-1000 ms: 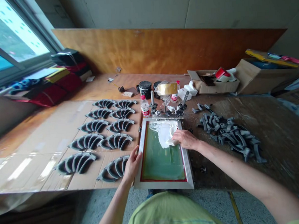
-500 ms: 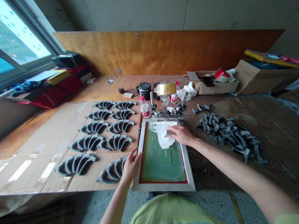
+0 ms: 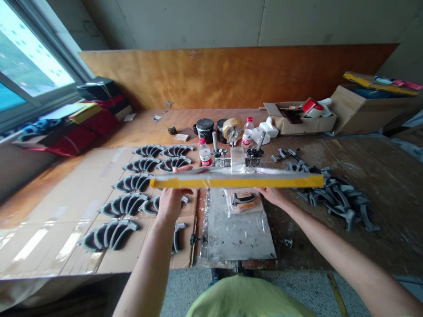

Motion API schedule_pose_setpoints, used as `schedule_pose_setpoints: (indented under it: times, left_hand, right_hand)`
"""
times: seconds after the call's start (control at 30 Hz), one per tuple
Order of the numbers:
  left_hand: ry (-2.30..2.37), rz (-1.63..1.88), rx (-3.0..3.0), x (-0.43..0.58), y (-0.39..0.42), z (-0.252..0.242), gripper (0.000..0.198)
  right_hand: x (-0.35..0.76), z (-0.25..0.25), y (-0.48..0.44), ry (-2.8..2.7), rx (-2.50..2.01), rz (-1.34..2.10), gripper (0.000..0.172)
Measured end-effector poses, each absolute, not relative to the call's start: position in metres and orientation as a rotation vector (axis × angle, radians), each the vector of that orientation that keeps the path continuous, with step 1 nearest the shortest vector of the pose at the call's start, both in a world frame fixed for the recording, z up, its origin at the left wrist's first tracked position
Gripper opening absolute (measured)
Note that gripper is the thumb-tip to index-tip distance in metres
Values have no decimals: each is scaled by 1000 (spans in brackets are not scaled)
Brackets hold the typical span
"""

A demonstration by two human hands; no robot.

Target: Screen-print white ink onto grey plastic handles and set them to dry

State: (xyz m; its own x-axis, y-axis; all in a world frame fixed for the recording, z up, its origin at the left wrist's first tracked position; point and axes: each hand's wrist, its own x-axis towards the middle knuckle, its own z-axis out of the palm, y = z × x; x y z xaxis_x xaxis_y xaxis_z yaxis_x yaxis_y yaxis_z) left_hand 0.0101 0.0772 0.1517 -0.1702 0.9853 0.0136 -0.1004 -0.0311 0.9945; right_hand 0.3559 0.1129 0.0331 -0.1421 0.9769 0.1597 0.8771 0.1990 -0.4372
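Note:
A screen-printing frame point(image 3: 234, 180) is tilted up almost edge-on, its near edge covered with yellow tape. My left hand point(image 3: 173, 199) is closed around its left part, fingers above and thumb below. Beneath the raised frame lies a grey metal base plate point(image 3: 237, 236). On the plate, a dark curved handle-like part point(image 3: 244, 198) rests in a taped holder. My right hand point(image 3: 273, 195) reaches to the frame's lower edge, right of that part; its fingertips are hidden, so I cannot tell what they hold.
Grey curved parts point(image 3: 110, 234) lie in fanned groups on cardboard at left. A loose pile of similar parts point(image 3: 328, 189) is at right. Behind the frame stand red-capped bottles point(image 3: 204, 154), a black tub point(image 3: 205, 129) and clamp posts point(image 3: 261, 141). An open carton point(image 3: 306, 124) sits farther back.
The frame has swung up from lying flat, uncovering the base plate and the curved part. My right hand has moved from the white paste on the mesh to below the frame's edge.

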Motion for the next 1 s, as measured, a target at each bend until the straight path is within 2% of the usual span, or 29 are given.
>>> schedule_pose_setpoints:
  times: [0.13, 0.2, 0.27, 0.37, 0.5, 0.57, 0.7, 0.83, 0.93, 1.0]
  left_hand:
    - [1223, 1478, 1077, 17, 99, 160, 52]
    - [1295, 1505, 1041, 23, 90, 148, 54]
    - [1357, 1320, 960, 33, 67, 122, 58]
    - [1279, 737, 756, 57, 21, 72, 66]
    - [1237, 820, 458, 77, -23, 24, 50]
    - [1306, 880, 425, 65, -30, 12, 44]
    - [1653, 1032, 448, -8, -40, -10, 44]
    - [2073, 1072, 304, -88, -72, -29, 45]
    - [2248, 1007, 180, -119, -93, -41, 47]
    - [2278, 969, 138, -125, -99, -49, 49]
  right_hand:
    - [331, 7, 91, -2326, -1510, 358, 31]
    - [322, 9, 87, -2351, -1510, 350, 22]
    - [312, 18, 79, -2330, -1509, 347, 12]
    - [285, 35, 49, -2348, -1391, 262, 7]
    - [252, 38, 18, -2625, -902, 198, 12]
    - [266, 33, 28, -2624, -830, 255, 17]
    - [368, 23, 92, -2218, -1508, 213, 22]
    - [481, -2, 157, -1801, -2173, 46, 41]
    - [532, -34, 177, -1587, -2402, 161, 32]
    - [551, -53, 179, -1520, -2387, 222, 30]
